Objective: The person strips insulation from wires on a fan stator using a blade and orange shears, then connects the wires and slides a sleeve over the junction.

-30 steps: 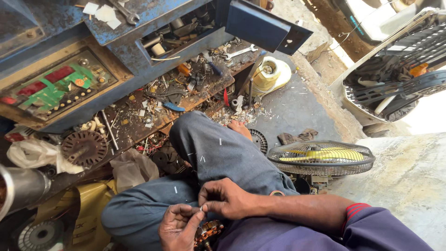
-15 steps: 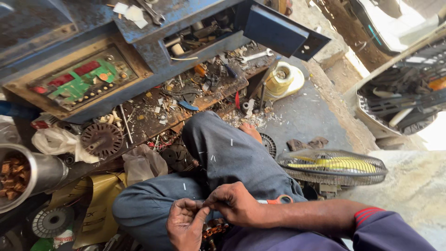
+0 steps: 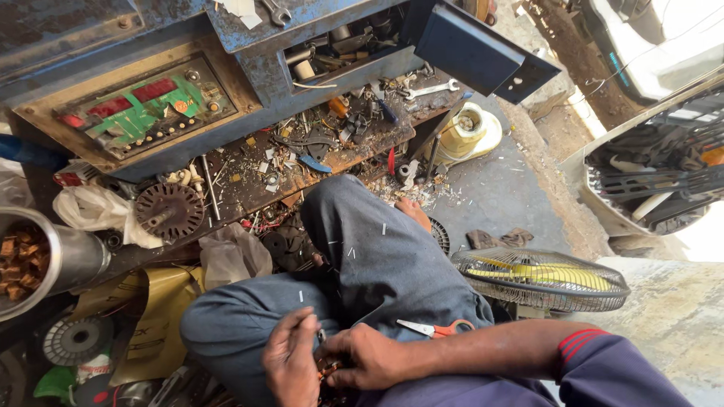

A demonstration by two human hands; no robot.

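meanwhile, since the pictures of a second ago the view has been tipped lower and closer — the hands, formerly at the very bottom edge, are now seen fuller in the lap, and the metal can of rusty brown scraps (image 3: 34, 260) has come into sight at the left. the grip itself is little changed, so the fiddly work is judged to be ongoing.

the left hand (image 3: 292, 365) is pinched around a thin metal tool whose tip shows above the fingers; the right hand (image 3: 369, 356) is clenched on a small coppery wound part (image 3: 326, 369), held between both hands over the blue-grey trousers. orange-handled scissors (image 3: 437, 328) are laid on the thigh, just beside the right wrist.

around — a dull toothed rotor disc (image 3: 167, 211), a green circuit board in a battered blue panel (image 3: 143, 109), a wire-caged yellow-bladed fan (image 3: 539, 279), and a crumpled translucent plastic bag (image 3: 230, 260).
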